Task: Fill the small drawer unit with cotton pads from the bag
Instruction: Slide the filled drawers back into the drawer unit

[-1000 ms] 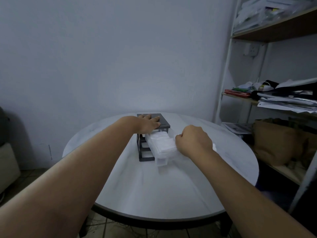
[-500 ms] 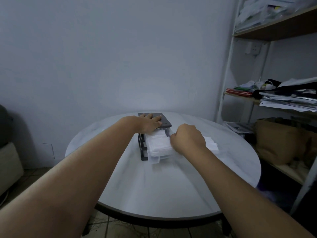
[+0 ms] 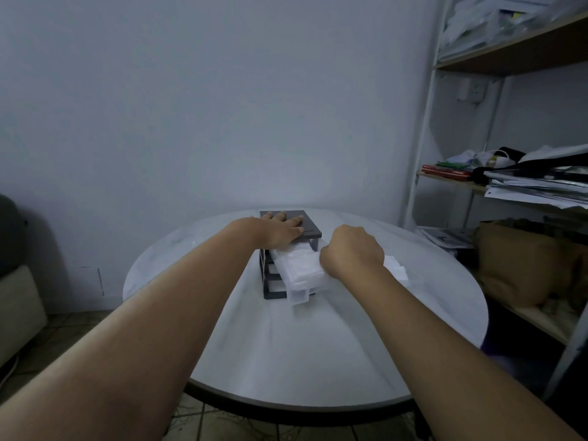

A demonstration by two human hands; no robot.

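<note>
Left hand [image 3: 281,229] flat, fingers spread on the drawer unit [image 3: 291,249]; right hand [image 3: 351,254] curled knuckles-up over cotton pads [image 3: 302,265] in the pulled-out top drawer [image 3: 297,288] (fingertips hidden, grip unclear), drawer's long axis running toward the wrists.

Small dark drawer unit [image 3: 313,230], clear top drawer [image 3: 299,296] pulled out, heaped with white cotton pads [image 3: 302,265].
</note>
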